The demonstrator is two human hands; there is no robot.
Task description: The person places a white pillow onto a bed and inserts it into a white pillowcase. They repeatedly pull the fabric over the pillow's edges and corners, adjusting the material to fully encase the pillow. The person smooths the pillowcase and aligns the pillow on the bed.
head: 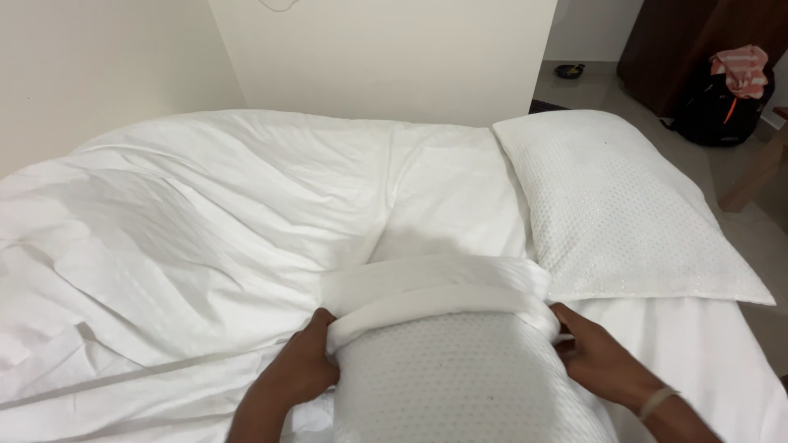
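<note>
**A:** Start on your left. What is your left hand (302, 367) doing?

**B:** Its fingers are closed on the bunched rim of the pillowcase (435, 294), at the near left corner of the pillow (460, 385) lying between your hands. Further left of it there is only the crumpled white duvet (205, 221), spread over the bed.

**A:** And the other side?

**B:** Your right hand (595, 353) pinches the same rolled rim at the right corner. So your hands are apart, one on each side of the pillow, both clamped on the cloth. The case is gathered in a thick band across the pillow's far end, and most of the dotted pillow shows bare toward you.

**A:** What could go wrong from here?

**B:** I judge that if you pull harder on one side, the band will ride up crooked and jam on a corner. The roll is thick, so it could slip from your fingertips. The loose duvet under your left hand could get caught in the grip too.

**A:** Count things for me.

**B:** Two pillows: yours, and a second pillow (624, 213) beyond your right hand. One pillowcase, one duvet. Far right, on the floor, one dark bag (722, 102).
</note>
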